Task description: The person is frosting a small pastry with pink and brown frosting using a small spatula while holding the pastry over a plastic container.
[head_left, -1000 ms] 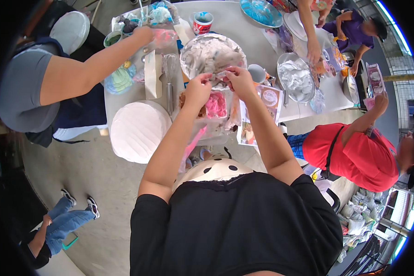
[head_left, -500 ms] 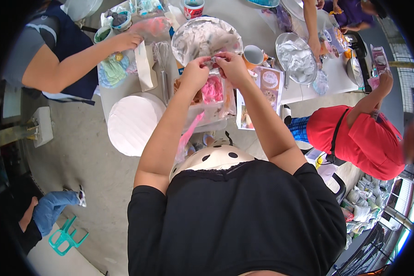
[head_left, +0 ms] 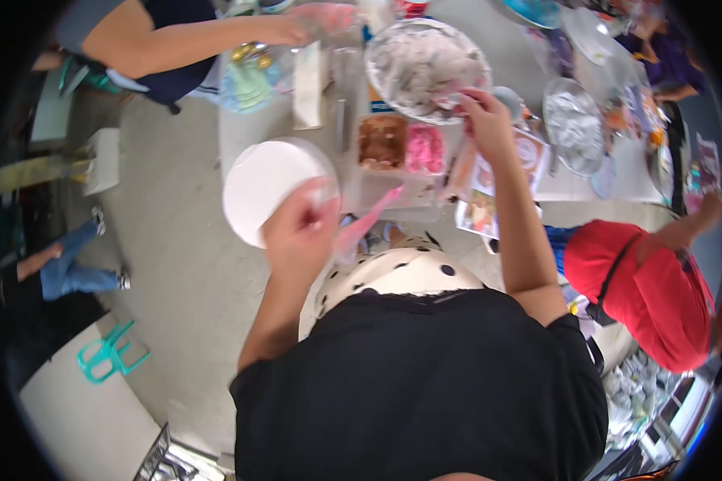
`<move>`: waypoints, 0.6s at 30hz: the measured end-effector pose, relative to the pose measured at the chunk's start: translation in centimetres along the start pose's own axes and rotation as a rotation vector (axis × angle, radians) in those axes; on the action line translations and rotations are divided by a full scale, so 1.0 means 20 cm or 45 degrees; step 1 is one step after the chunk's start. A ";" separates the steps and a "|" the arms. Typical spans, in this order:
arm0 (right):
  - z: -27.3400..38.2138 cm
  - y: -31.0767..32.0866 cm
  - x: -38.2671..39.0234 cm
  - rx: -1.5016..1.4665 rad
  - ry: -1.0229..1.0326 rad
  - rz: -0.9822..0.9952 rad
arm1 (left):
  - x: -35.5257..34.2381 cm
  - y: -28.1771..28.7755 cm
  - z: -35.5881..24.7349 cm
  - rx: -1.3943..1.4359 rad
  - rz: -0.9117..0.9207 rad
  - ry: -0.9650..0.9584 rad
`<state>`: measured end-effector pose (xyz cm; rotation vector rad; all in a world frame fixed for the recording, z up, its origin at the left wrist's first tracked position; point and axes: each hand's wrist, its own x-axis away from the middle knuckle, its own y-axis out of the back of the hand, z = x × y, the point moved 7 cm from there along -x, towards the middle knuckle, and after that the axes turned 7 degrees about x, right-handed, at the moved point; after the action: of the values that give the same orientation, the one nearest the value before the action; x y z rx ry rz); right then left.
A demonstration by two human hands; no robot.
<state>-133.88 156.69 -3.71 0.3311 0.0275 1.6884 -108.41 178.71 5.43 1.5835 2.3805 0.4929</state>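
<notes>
My left hand (head_left: pixel 298 228) is smeared by motion over the near edge of a thick white round slab (head_left: pixel 257 180). Its fingers look curled, with a small whitish blur among them that I cannot make out. My right hand (head_left: pixel 488 124) is at the lower right rim of a large round bowl (head_left: pixel 385 88) holding a greyish-white creamy mass (head_left: pixel 425 64). Its fingertips are pinched together; whatever they hold is too small to name. Below the bowl is a clear tray (head_left: pixel 393 183) with a brown filling (head_left: pixel 382 143) and a pink one (head_left: pixel 425 149). A pink piping bag (head_left: pixel 369 218) hangs over the tray's near edge.
A long cream-coloured box (head_left: pixel 309 84) stands left of the bowl. Printed picture sheets (head_left: pixel 481 212) lie to the right. A second metal bowl (head_left: pixel 573 128) sits farther right. Another person's arm (head_left: pixel 225 32) reaches in from upper left; a person in red (head_left: pixel 638 280) stands at right.
My hands, together at the bowl's near rim before, have parted. The left swung down and left to the white slab; the right stays by the bowl. The whole view has shifted.
</notes>
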 end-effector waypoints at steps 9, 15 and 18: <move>-0.05 -0.03 0.00 -0.300 -0.106 0.127 | 0.64 0.36 1.21 1.980 -0.794 1.168; 0.22 -0.38 0.02 0.387 0.169 0.398 | 0.51 0.20 1.15 2.094 -0.790 1.089; 0.28 -0.58 0.02 0.621 0.237 0.572 | 0.51 0.19 1.15 2.133 -0.775 1.065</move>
<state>-121.30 157.82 -0.65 0.5727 0.5444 2.1471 -100.40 192.81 -14.20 0.6053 3.9452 -1.6955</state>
